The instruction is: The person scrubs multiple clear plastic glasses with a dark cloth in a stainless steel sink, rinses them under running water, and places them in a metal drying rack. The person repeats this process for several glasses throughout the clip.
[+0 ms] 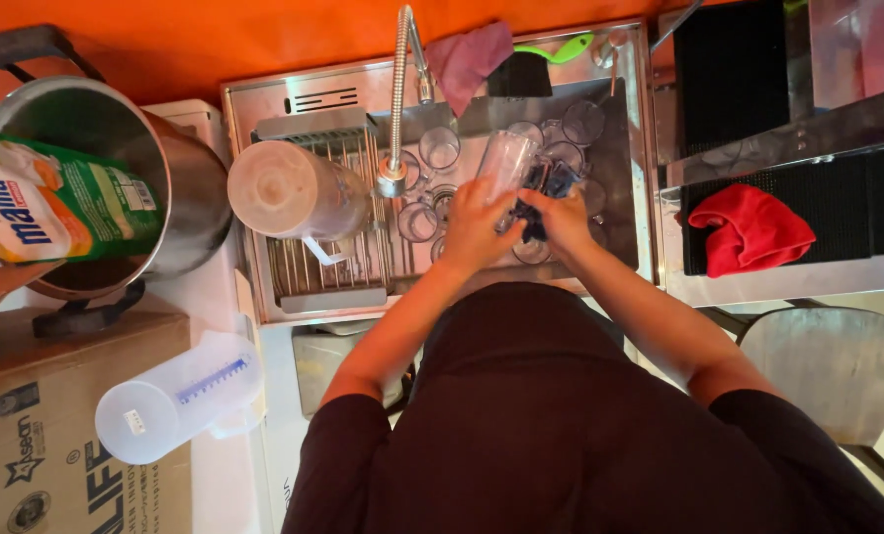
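While the left hand (474,229) grips the clear glass (506,166) over the sink (620,213) and the right hand (564,220) clutches a dark sponge (546,193) against it, a firm hold probably prevents slipping onto the glasses below (440,148).

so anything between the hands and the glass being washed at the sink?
No. The left hand grips the clear glass directly; the right hand presses a dark sponge against it. Other glasses sit below in the sink, not between.
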